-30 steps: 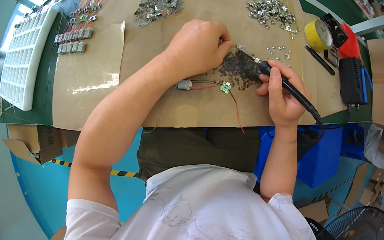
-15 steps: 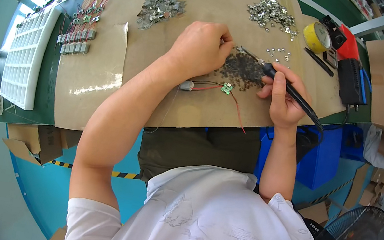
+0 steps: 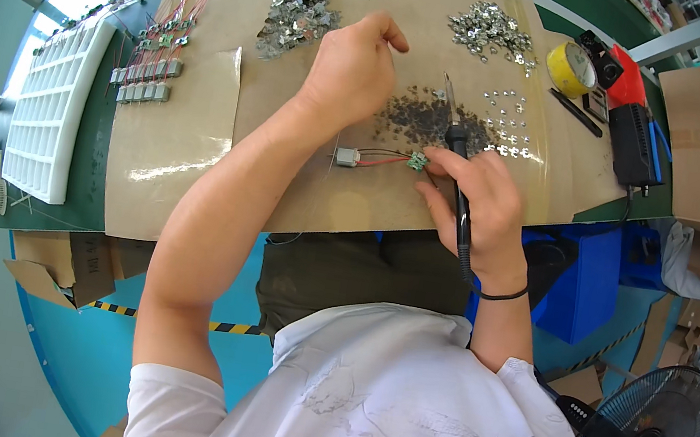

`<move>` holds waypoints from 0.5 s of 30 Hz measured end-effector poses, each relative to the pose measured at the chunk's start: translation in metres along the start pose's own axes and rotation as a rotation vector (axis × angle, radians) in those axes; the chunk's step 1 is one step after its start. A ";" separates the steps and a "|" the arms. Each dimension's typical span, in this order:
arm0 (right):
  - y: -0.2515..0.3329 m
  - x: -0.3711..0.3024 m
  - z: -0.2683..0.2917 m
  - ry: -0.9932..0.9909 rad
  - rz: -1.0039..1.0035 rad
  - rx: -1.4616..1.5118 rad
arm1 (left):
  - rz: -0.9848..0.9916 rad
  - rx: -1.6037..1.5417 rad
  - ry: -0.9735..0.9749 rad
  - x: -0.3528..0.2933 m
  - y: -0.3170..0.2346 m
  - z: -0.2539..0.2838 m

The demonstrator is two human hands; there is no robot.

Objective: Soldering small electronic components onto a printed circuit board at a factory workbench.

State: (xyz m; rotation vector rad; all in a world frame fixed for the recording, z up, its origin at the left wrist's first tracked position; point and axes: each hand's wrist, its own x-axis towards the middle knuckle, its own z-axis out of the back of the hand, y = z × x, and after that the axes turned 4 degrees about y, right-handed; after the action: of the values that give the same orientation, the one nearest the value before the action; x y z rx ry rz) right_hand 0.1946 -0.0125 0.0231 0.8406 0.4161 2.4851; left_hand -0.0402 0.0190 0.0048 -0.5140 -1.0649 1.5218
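Note:
My right hand [image 3: 488, 203] grips a black-handled soldering iron [image 3: 456, 139], its metal tip pointing away from me over a dark, scorched patch [image 3: 406, 118]. The finger and thumb of that hand are at a small green circuit board [image 3: 417, 162]. Red and black leads join the board to a small silver motor [image 3: 346, 157] lying on the cardboard. My left hand [image 3: 355, 65] is closed above the patch's left side; what its fingers pinch is hidden. A thin wire [image 3: 334, 148] shows below the left wrist and hangs near the table edge.
Piles of metal pieces lie at far left [image 3: 300, 8] and far right [image 3: 491, 32], with small loose clips [image 3: 509, 125] nearer. Wired motors [image 3: 144, 79] stand in rows beside a white tray [image 3: 49, 115]. Yellow tape [image 3: 571, 69] and a black box [image 3: 635, 144] sit right.
My right hand has come left and nearer me, its fingers now at the circuit board, with the iron turned more upright. My left hand has shifted slightly left and away from the patch.

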 end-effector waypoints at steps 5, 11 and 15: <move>-0.004 0.002 -0.006 -0.083 -0.021 0.005 | 0.084 -0.058 0.151 0.001 -0.005 0.010; -0.009 0.014 -0.012 -0.202 -0.048 0.066 | -0.027 -0.291 0.620 -0.008 -0.012 0.015; -0.013 0.019 -0.015 -0.213 -0.076 0.154 | 0.126 -0.303 0.809 -0.005 -0.032 0.030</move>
State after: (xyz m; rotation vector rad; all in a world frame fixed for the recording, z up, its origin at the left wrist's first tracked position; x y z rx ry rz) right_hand 0.1762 0.0065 0.0149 1.1170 0.5579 2.2860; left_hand -0.0456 0.0024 0.0449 -1.2954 -0.6186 1.0793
